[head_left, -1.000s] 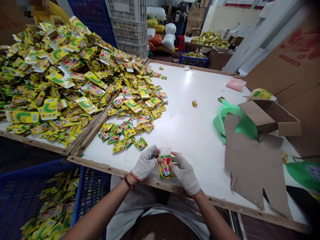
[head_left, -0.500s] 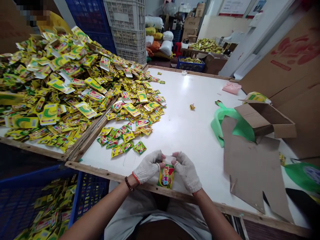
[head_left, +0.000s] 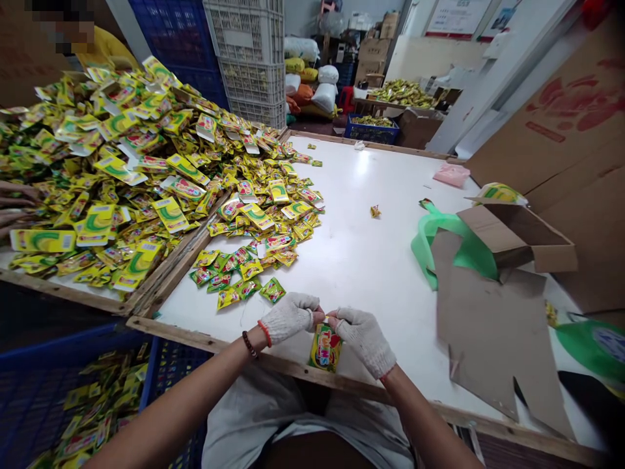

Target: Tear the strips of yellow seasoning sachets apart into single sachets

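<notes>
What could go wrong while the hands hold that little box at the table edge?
The box hangs over the table's wooden edge, pinched only at its top by the left hand and right hand; if the gloves slip, it might drop into the lap. A forearm could also brush the loose packets off toward the blue crate.

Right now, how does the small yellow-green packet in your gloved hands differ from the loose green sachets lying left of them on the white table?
The held yellow-green packet hangs upright at the table edge, pinched at its top by both hands; the loose green sachets lie flat and scattered, untouched. The packet looks larger than any one sachet. Both share glossy yellow-green printing.
</notes>
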`<state>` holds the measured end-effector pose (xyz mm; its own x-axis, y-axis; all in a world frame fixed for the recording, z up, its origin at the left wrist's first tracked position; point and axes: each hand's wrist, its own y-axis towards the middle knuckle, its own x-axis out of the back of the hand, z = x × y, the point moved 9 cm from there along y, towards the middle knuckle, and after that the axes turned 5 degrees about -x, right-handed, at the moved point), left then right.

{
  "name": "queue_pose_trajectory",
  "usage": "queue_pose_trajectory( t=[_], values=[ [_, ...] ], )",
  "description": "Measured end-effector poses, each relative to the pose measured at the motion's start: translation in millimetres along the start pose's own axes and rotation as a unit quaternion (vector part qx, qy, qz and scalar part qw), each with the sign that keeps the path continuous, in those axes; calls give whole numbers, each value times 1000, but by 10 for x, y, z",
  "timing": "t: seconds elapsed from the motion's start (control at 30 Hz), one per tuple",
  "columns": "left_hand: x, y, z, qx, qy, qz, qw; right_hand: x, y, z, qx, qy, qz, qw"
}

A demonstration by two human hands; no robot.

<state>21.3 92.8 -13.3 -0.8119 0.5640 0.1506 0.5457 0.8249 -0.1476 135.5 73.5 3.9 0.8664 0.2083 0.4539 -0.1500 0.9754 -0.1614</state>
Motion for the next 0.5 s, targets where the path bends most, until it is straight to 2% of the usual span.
queue_pose_trajectory(
  t=[0.1,0.2,0.33,0.4,0.43,0.5],
  values=[
    [13,-13,-90,-33,55,8,998,-38,-51,-21,10,7,23,1000],
    [-35,-104,-221,-99,117,25,988,-92,-188,-62,58,31,60,996],
    [-143,-306,-411,-191,226,62,953,-59,-272,-137,121,-4,47,992],
    [-116,-344,-468,-207,293,73,930,-62,-179,-211,91,-5,37,995],
    [-40,-322,-490,-204,322,62,922,-52,-109,-252,55,10,17,998],
    [258,-194,-535,-176,379,-5,909,-49,-4,-297,-33,80,-50,995]
  ],
)
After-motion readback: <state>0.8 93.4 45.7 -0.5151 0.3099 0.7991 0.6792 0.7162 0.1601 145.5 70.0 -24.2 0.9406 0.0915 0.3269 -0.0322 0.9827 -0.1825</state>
